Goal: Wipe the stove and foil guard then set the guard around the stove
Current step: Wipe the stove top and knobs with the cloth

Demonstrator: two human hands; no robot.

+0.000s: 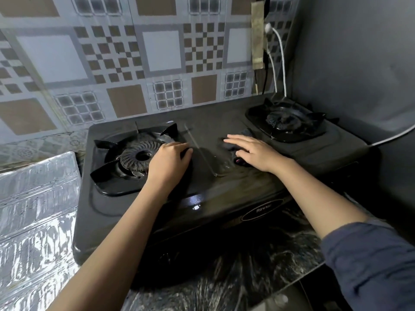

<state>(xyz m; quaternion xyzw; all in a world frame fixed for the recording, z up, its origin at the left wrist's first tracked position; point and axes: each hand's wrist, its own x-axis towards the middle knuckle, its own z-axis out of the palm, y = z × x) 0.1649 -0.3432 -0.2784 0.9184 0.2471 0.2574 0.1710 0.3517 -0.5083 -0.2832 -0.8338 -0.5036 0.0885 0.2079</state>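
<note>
Head view: you're mid-wipe on the stove point(224, 194); foil guard point(38, 209) lies flat on the counter point(258, 265), touching its left edge.
Right hand point(253, 151) flat, fingers spread on a dark cloth point(233, 145); left hand point(170, 162) curled beside the left burner point(137, 153), grip unclear. Risk: knocking the grate loose.

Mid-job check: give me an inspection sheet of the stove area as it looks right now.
Surface: dark marbled counter, the stove sits on it.
Job's things: black two-burner stove, glossy top; foil guard lies left of the stove, not yet around it; dark cloth under the right hand.
Clutter: nothing seen.
Grippers: left hand rests by the left burner; right hand lies flat on the cloth between the burners.
Cables: white cable hangs from a plug on the wall behind the right burner; another white cable runs at far right.
Surroundings: patterned tile wall behind, plain grey wall to the right.
</note>
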